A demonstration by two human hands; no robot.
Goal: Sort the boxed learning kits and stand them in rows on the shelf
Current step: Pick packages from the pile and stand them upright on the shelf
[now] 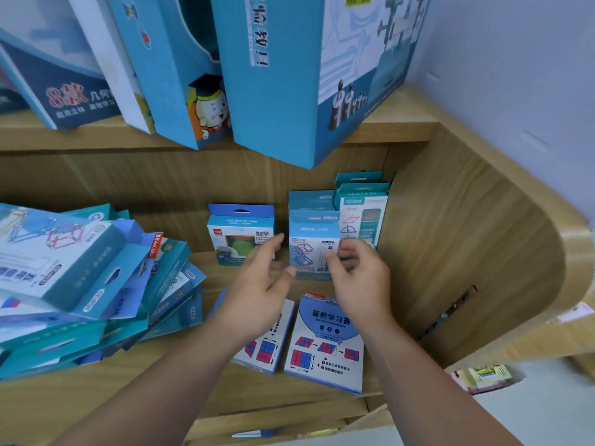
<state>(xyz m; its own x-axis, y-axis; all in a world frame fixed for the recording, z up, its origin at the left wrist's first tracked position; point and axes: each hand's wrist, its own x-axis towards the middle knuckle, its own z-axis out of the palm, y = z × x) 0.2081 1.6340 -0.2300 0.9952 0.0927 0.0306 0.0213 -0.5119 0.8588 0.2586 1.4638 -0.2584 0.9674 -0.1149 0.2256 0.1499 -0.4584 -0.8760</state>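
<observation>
— Where's my box (312, 239)?
— Upright mid-shelf (402, 317), between your hands. Your right hand (360, 278) curls at its right edge; grip or mere touch, I cannot tell. Your left hand (260, 291) is spread, thumb just beside it.
— And the rest?
— Four standing kits (240, 233), two flat kits (325, 342), one pile (80, 268).

Glossy cardboard kit boxes (314, 249), wood-grain shelf (418, 239)

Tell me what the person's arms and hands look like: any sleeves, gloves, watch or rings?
Both are bare. The left hand and right hand wear no gloves, and no rings show on the fingers in view. The left forearm and right forearm are uncovered down to the frame's edge: no sleeves, watch or bracelet visible.
</observation>
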